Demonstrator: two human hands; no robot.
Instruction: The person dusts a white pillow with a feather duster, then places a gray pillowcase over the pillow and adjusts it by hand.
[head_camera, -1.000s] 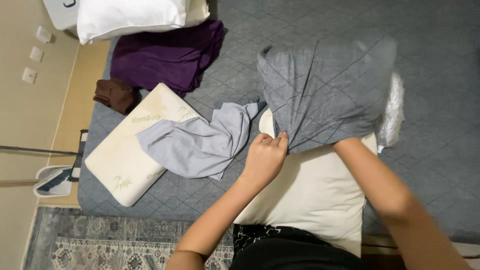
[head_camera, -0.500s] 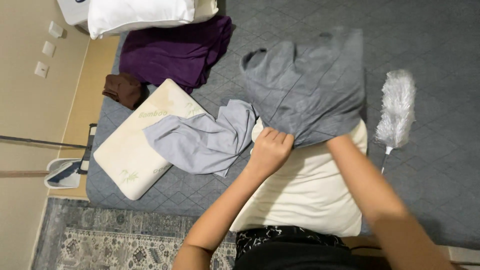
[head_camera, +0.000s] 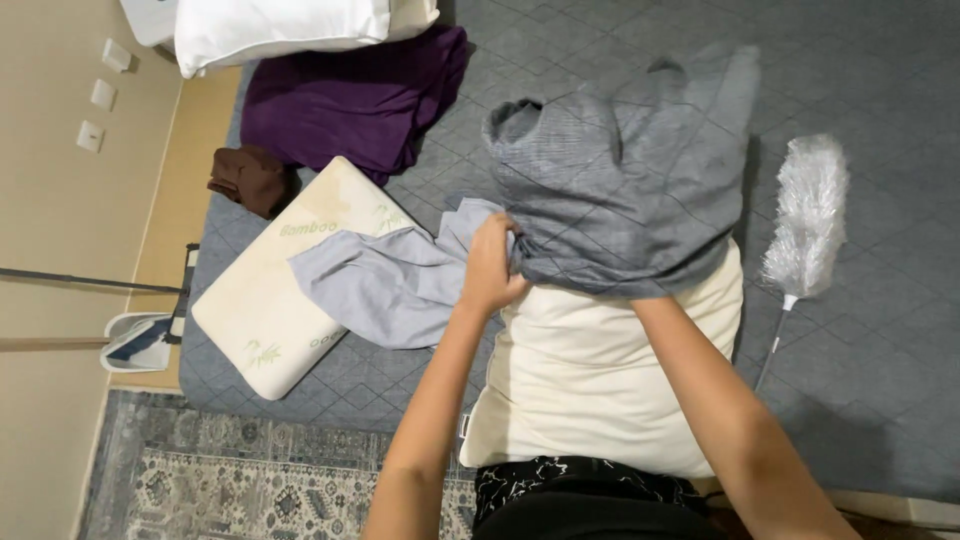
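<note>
A cream pillow (head_camera: 590, 390) lies on the near part of the bed (head_camera: 880, 400), its far end inside a dark grey pillowcase (head_camera: 620, 180). The left hand (head_camera: 492, 270) is clenched on the case's open edge at the pillow's left corner. The right hand is hidden under the case; whether it grips cannot be told.

Just left of the pillow, a light grey cloth (head_camera: 385, 280) lies crumpled, partly over a second cream pillow (head_camera: 265, 310) set at an angle. Farther off lie a purple cloth (head_camera: 350, 100), a brown bundle (head_camera: 245, 178) and a white pillow (head_camera: 290, 30).

To the right, apart from the pillow, lies a white feather duster (head_camera: 808, 215). At the left edge, on the floor, stands a dustpan (head_camera: 140, 340); a patterned rug (head_camera: 250, 480) lies nearest.
</note>
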